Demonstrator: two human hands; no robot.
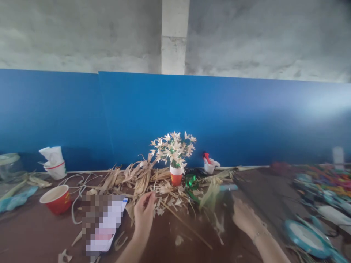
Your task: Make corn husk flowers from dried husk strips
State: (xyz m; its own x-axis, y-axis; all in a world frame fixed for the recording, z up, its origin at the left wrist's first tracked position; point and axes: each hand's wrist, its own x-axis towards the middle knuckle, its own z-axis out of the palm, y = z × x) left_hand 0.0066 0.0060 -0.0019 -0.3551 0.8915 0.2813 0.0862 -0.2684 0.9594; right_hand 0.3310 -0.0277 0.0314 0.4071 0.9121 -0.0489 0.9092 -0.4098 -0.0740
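Note:
My left hand point(144, 210) is closed in a pinch, with a thin pale strip point(154, 186) standing up from its fingertips. Motion smears my right hand point(244, 217), so its fingers do not show clearly. A dark blurred shape lies beside its fingertips; I cannot tell whether it is held. Between and beyond my hands, a bunch of pale star-shaped flowers point(175, 148) stands in a red and white paper cup point(176, 177). Dried corn husks point(141, 179) lie around the cup. A shiny green ribbon point(192, 182) is to its right.
A phone point(108, 226) lies left of my left hand, near a red paper bowl point(57, 200) and a white cable point(76, 193). Blue tape rolls point(307, 237) sit at right, before a colourful pile point(326, 179). A blue panel point(153, 117) closes off the back.

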